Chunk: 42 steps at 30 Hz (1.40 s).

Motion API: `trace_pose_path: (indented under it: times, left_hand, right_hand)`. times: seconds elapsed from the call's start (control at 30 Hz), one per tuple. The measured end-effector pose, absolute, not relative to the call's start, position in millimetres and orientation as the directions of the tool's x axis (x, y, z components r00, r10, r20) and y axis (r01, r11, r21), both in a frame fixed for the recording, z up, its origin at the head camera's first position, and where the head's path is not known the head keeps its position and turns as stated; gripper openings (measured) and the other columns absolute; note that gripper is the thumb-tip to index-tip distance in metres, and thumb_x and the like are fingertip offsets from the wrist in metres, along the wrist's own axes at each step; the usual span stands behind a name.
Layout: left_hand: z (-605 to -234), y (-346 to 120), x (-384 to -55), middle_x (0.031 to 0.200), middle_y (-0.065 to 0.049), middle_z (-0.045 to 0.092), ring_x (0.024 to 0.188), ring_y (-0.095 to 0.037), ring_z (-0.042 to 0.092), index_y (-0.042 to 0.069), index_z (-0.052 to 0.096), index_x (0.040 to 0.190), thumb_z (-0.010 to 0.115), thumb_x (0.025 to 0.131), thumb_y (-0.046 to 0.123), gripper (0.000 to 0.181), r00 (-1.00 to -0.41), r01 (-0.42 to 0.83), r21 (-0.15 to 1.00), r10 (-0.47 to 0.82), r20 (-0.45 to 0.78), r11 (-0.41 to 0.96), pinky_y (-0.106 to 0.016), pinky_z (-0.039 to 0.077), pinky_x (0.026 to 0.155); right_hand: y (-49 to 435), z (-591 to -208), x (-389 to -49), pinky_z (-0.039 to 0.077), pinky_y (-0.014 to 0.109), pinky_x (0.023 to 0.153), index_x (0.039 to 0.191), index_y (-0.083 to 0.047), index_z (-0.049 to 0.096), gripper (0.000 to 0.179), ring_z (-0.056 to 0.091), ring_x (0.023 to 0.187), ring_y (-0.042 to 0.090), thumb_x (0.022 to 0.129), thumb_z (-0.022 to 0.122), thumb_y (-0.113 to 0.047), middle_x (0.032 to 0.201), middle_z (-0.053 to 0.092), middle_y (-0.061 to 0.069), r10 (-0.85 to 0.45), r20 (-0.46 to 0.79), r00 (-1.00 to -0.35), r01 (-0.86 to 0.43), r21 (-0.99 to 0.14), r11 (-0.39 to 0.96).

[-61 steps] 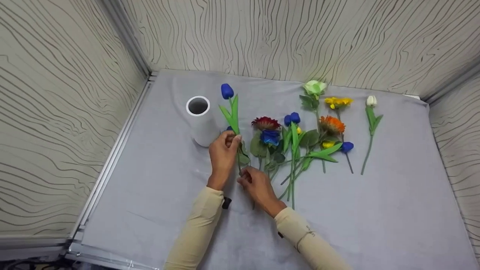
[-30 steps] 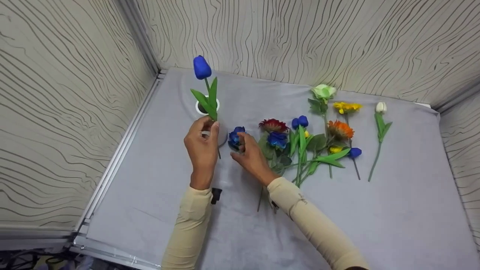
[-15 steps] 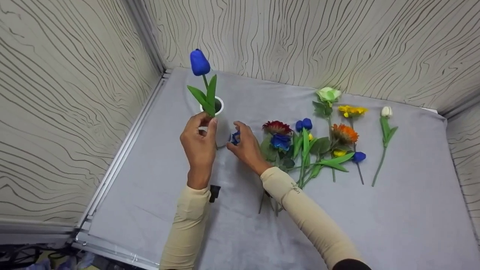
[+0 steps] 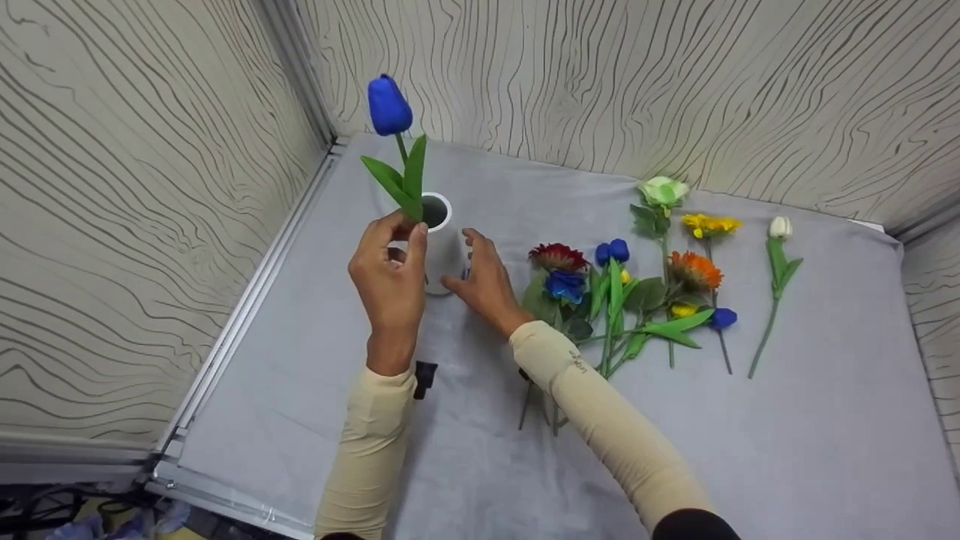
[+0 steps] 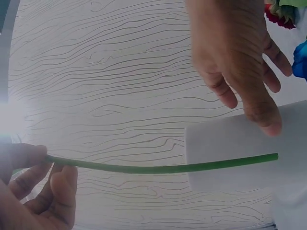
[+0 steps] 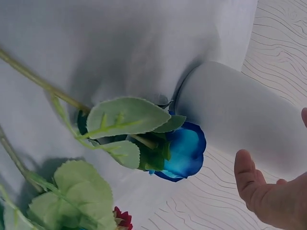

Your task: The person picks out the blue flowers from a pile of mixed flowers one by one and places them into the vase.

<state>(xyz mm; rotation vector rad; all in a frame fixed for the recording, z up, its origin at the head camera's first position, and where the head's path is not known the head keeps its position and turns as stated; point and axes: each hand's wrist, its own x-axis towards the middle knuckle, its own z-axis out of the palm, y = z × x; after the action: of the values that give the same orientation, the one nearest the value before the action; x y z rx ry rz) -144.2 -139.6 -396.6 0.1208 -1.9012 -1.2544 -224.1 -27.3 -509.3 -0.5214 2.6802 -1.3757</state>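
Note:
In the head view my left hand (image 4: 390,281) pinches the stem of an artificial blue tulip (image 4: 390,106) just under its leaves, bloom upward. The tulip's bare green stem (image 5: 158,169) passes in front of the white vase (image 5: 225,139) in the left wrist view, its lower end outside the vase. My right hand (image 4: 487,289) is beside the upright vase (image 4: 446,251), thumb and fingers spread. A gap separates that hand (image 6: 273,199) from the vase (image 6: 240,115) in the right wrist view. A blue rose (image 6: 187,148) lies against the vase's base, mostly hidden in the head view.
Right of the hands lie a red flower (image 4: 559,256), another blue rose (image 4: 566,285), blue tulips (image 4: 613,251) and an orange flower (image 4: 696,270). Farther back are a pale green rose (image 4: 664,192), a yellow flower (image 4: 711,225) and a white tulip (image 4: 780,227). Patterned panels (image 4: 555,90) enclose the cloth-covered table.
My left hand has lifted the blue tulip from beside the other flowers and carried it up and left to the vase. My right hand has left the stem and moved toward the vase.

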Motion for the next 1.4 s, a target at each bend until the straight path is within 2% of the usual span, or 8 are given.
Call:
trace_pose_path:
  times: [0.3,0.57,0.83,1.1,1.4]
  left_hand:
    - [-389,-141,-147,0.088,-0.005,0.066,0.082,-0.012,0.062,0.002,0.073,0.099,0.071,0.087,0.008,0.013,-0.619,0.37,0.792,-0.508,0.6,0.485,-0.025,0.048,0.062]
    - [-381,-135,-152,0.089,-0.004,0.066,0.084,-0.013,0.061,0.002,0.072,0.099,0.07,0.088,0.01,0.013,-0.595,0.391,0.779,-0.511,0.621,0.49,-0.028,0.048,0.063]
    - [-373,-132,-152,0.089,-0.004,0.066,0.082,-0.015,0.062,0.002,0.072,0.1,0.07,0.088,0.007,0.013,-0.528,0.455,0.712,-0.482,0.7,0.535,-0.029,0.047,0.063]
    - [-367,-132,-151,0.09,-0.004,0.066,0.083,-0.014,0.061,0.002,0.072,0.1,0.07,0.087,0.004,0.014,-0.514,0.461,0.699,-0.477,0.712,0.546,-0.033,0.048,0.063]
    - [-357,-131,-153,0.088,-0.005,0.066,0.082,-0.014,0.061,0.001,0.072,0.1,0.07,0.088,0.006,0.013,-0.497,0.486,0.68,-0.467,0.731,0.548,-0.028,0.048,0.063]
  right_hand:
    - [-38,-508,-236,0.035,0.041,0.106,0.148,-0.003,0.029,0.089,0.043,0.129,0.027,0.079,0.08,-0.028,0.142,0.042,0.018,-0.37,0.145,-0.918,-0.346,-0.75,0.564]
    - [-44,-512,-243,0.034,0.042,0.107,0.148,-0.001,0.025,0.096,0.039,0.13,0.03,0.077,0.08,-0.032,0.143,0.039,0.02,-0.362,0.191,-0.912,-0.378,-0.733,0.566]
    - [-54,-517,-247,0.034,0.04,0.106,0.147,-0.002,0.026,0.092,0.041,0.127,0.025,0.08,0.077,-0.039,0.14,0.042,0.015,-0.353,0.289,-0.89,-0.439,-0.753,0.491]
    - [-58,-520,-250,0.036,0.037,0.105,0.146,-0.006,0.03,0.086,0.044,0.125,0.018,0.082,0.075,-0.041,0.137,0.046,0.01,-0.35,0.321,-0.88,-0.456,-0.78,0.429]
    - [-59,-522,-253,0.032,0.035,0.108,0.147,-0.013,0.027,0.084,0.04,0.128,0.012,0.083,0.074,-0.04,0.141,0.042,0.004,-0.364,0.275,-0.89,-0.416,-0.818,0.398]
